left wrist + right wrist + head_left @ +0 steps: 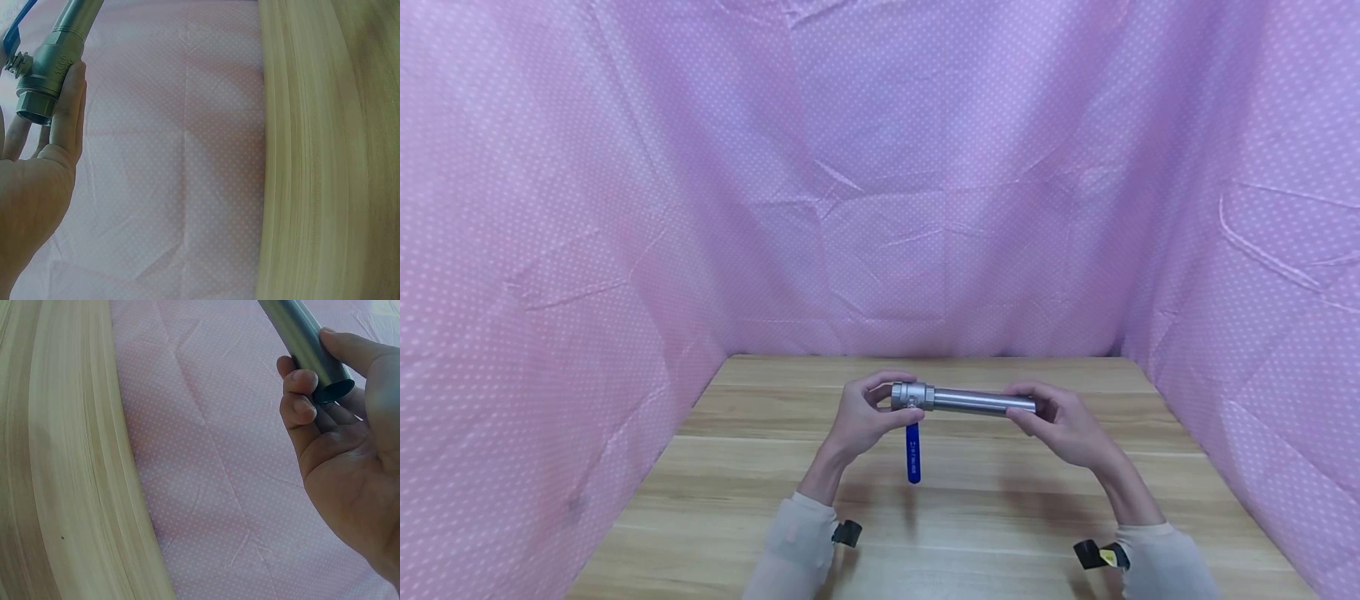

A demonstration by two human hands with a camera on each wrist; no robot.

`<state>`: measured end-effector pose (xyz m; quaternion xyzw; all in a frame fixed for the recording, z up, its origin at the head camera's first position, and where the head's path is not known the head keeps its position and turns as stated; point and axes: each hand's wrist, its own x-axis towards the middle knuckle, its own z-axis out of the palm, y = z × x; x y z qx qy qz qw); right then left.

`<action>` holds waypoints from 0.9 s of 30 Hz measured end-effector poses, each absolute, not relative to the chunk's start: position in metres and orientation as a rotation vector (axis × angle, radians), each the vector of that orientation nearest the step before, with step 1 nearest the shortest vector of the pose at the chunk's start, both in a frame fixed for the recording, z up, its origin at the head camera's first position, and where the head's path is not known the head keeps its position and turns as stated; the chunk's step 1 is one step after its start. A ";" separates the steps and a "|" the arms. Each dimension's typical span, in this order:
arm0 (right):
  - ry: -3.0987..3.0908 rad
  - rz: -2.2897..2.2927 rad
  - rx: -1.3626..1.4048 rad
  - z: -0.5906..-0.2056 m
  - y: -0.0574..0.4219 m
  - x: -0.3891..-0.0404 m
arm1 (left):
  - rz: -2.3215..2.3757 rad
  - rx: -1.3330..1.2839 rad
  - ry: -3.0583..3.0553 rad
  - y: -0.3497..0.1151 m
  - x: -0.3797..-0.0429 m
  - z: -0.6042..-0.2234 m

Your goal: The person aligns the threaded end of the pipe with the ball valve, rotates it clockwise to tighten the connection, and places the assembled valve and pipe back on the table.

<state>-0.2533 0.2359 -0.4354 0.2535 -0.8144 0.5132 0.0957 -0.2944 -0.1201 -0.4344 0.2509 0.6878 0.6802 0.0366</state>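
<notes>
A steel ball valve (914,395) is joined end to end with a smooth steel pipe (972,402), both held level above the table. The valve's blue lever handle (913,454) points down toward the near side. At the left, my left hand (862,419) grips the valve body between thumb and fingers; its open hexagonal end (35,106) faces the palm in the left wrist view. My right hand (1067,423) holds the pipe's free end, thumb on one side and curled fingers on the other. In the right wrist view that hollow pipe end (334,391) faces the palm.
Below the hands lies a wooden table (737,500). Pink dotted cloth (880,167) hangs behind it and along both sides. Black straps with small devices (847,533) sit at both wrists, over pale sleeves (797,546).
</notes>
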 end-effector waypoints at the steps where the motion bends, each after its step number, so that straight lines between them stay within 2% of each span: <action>1: -2.416 1.523 0.753 -0.435 0.236 -0.253 | 2.089 0.771 2.111 -0.120 -0.294 -0.434; 27: -2.394 1.507 0.753 -0.435 0.235 -0.253 | 2.096 0.778 2.098 -0.119 -0.295 -0.436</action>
